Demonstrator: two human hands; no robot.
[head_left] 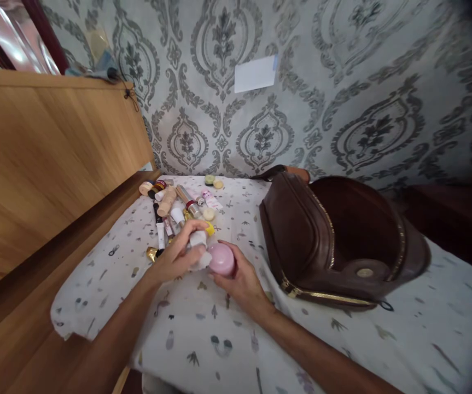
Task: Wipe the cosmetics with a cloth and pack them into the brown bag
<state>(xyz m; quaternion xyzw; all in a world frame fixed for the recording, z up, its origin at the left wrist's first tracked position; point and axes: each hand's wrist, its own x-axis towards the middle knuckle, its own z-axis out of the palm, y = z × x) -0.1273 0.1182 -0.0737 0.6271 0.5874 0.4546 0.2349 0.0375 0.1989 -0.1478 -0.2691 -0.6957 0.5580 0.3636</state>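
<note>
My right hand [242, 282] grips a round pink jar [222, 259], thumb and fingers curled around its side. Bunched between the fingers of my left hand [178, 254] is a white tissue [198, 249], its edge close against the jar; whether it touches is hard to tell. Just beyond the left hand lies a loose group of cosmetics, among them a beige bottle [167, 201], a white tube with a black end [161, 234] and a pink-and-white tube [211, 199]. A yellow item [210, 229] shows partly behind the left fingers.
On the right, a brown leather bag [301, 230] stands unzipped on the patterned white sheet [215, 323]. Two small round pots, one green [209, 179], sit near the wall. A wooden cabinet [55, 148] rises on the left; a patterned wall [223, 109] closes off the back.
</note>
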